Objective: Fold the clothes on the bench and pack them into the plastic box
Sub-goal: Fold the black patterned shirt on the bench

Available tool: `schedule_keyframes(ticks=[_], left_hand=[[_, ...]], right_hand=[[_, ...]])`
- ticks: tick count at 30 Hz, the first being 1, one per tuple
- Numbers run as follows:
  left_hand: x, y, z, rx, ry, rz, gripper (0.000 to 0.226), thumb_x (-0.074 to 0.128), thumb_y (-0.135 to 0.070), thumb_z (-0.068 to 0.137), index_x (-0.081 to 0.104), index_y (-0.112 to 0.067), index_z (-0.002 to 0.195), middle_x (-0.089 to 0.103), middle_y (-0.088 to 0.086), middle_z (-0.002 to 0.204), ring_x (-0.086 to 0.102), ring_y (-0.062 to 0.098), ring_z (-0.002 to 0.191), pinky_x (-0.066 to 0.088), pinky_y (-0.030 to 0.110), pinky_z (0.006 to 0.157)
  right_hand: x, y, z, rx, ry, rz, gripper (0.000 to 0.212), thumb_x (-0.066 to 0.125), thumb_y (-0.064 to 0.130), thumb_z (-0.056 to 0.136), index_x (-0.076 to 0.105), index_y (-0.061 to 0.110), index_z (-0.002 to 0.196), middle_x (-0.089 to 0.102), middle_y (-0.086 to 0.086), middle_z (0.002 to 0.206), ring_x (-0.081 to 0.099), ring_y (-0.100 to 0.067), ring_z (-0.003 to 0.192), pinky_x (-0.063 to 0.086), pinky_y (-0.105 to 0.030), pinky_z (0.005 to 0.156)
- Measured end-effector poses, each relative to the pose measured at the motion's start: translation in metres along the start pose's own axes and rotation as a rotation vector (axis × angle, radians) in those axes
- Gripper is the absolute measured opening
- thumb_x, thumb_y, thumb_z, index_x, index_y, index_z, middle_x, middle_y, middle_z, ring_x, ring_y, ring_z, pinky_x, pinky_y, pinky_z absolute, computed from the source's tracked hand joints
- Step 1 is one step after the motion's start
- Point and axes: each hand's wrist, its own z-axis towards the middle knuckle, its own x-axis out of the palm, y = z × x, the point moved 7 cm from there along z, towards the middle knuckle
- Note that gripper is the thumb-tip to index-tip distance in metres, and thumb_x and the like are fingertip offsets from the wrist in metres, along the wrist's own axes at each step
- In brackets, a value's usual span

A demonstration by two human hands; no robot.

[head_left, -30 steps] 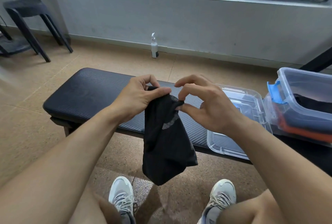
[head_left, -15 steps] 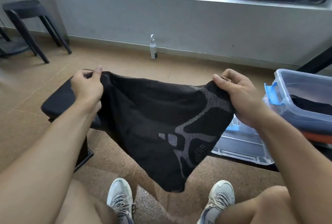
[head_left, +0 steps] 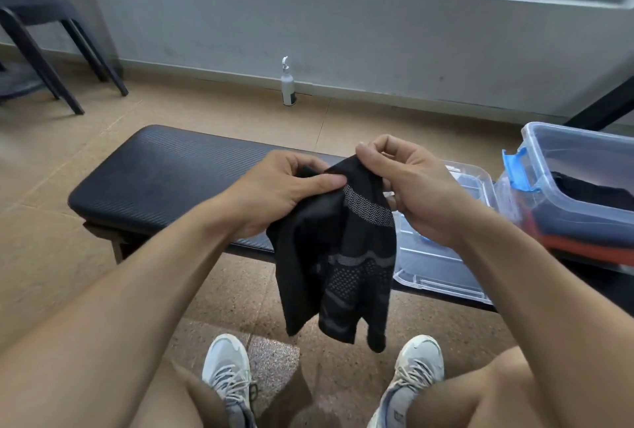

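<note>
A black garment with grey knit patterning (head_left: 339, 266) hangs folded in half in front of the black padded bench (head_left: 164, 177). My left hand (head_left: 284, 191) grips its top edge, thumb pressed over the cloth. My right hand (head_left: 408, 187) pinches the same top edge right beside it, so both hands meet above the bench's front edge. The clear plastic box (head_left: 535, 153) with a blue latch stands at the right end of the bench and holds folded dark and orange clothes. Its clear lid (head_left: 442, 263) lies flat on the bench next to it.
A white spray bottle (head_left: 287, 84) stands on the floor against the wall beyond the bench. A black stool (head_left: 44, 40) is at the far left. My two grey sneakers (head_left: 228, 372) rest on the floor below the garment.
The garment was stretched wide between my hands half a second ago. My hands have come together at the centre, so it now hangs doubled over.
</note>
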Motion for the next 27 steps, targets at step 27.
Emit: schedule_keyframes(ticks=[27], left_hand=[[-0.077,0.019,0.02,0.081,-0.599,-0.199,0.012,0.073,-0.02,0.093,0.073,-0.014,0.103,0.077,0.006,0.094,0.074,0.014,0.083,0.058,0.025,0.067]], right_hand=[[0.003,0.009,-0.018,0.058,0.182,0.107,0.017,0.07,0.021,0.079,0.069,0.012,0.093,0.073,-0.005,0.078,0.069,-0.014,0.06,0.059,-0.024,0.054]])
